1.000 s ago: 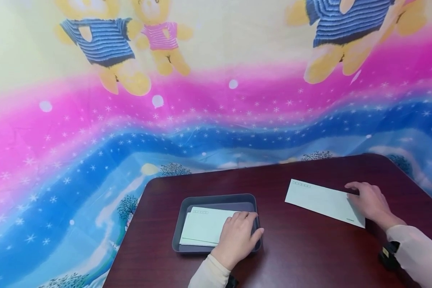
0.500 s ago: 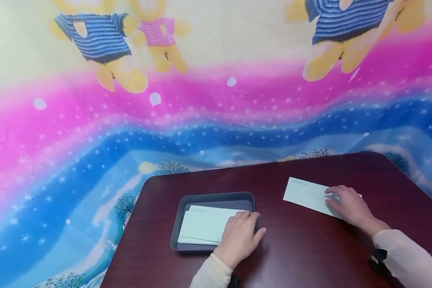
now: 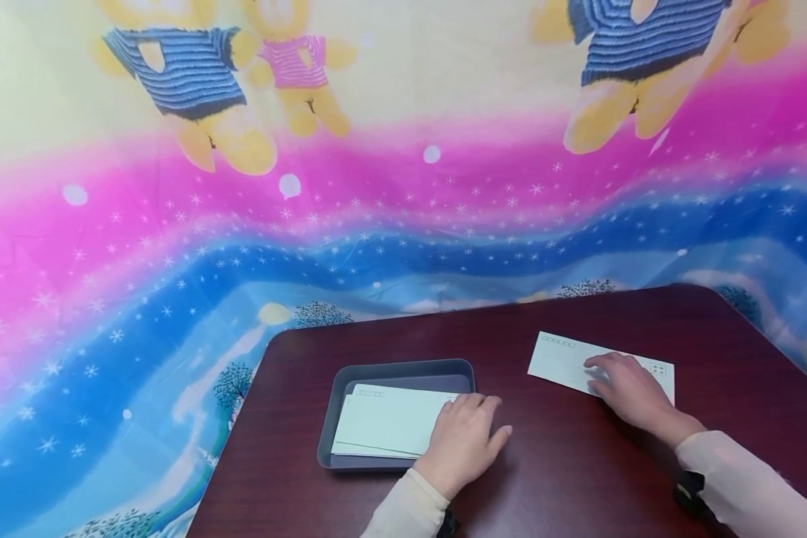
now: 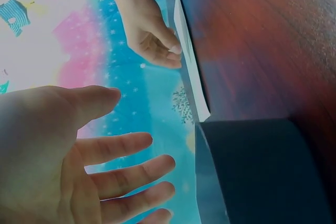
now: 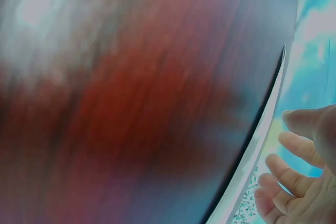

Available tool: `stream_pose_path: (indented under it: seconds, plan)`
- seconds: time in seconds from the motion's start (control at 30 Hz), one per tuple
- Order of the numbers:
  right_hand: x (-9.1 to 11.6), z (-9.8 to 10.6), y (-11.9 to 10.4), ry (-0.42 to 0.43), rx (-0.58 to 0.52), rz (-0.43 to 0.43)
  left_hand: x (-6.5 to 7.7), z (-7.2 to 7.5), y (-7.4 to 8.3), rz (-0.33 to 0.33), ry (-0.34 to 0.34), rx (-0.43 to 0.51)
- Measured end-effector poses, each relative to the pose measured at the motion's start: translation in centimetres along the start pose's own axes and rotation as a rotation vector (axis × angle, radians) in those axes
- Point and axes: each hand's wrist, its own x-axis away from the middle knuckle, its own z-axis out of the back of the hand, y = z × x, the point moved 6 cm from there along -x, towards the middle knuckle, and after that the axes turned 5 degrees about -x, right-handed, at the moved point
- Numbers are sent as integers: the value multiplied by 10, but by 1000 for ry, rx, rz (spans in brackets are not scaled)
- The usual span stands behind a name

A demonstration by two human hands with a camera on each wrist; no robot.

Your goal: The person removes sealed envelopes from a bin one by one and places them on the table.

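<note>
On the table's right side lies a pale envelope (image 3: 565, 359) with a row of small boxes at its left end and a stamp square at its right. My right hand (image 3: 628, 388) hovers over its middle, fingers loosely bent; the right wrist view shows a gap between fingertips and paper. At left, a dark grey tray (image 3: 332, 418) holds a small stack of pale envelopes (image 3: 390, 418), the top ones slightly offset. My left hand (image 3: 460, 441) is over the tray's right end, covering the stack's right part. Its fingers look straight and spread in the left wrist view, holding nothing.
Both hands work above a dark reddish-brown table (image 3: 504, 478) with rounded far corners. Behind it hangs a cloth backdrop (image 3: 376, 187) printed with bears and snowflakes. A strip of bare tabletop separates the tray from the single envelope.
My right hand has slid left from the lone envelope's right end to over its middle, uncovering the stamp square. My left hand has shifted slightly right across the tray's edge.
</note>
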Motion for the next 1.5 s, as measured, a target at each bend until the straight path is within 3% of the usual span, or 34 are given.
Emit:
stream_pose_path:
  seconds: [0.2, 0.43, 0.67, 0.93, 1.5]
  plan:
    - [1, -5, -6, 9, 20, 5, -1, -4, 7, -15, -16, -13]
    - [5, -14, -7, -74, 87, 3, -2, -5, 13, -30, -37, -20]
    - [7, -17, -4, -85, 123, -4, -3, -4, 18, -42, -29, -23]
    - [9, -13, 5, -92, 117, -26, -5, -4, 25, -55, -8, -10]
    - [9, -5, 23, -90, 66, -30, -6, -14, 35, -57, -36, -16]
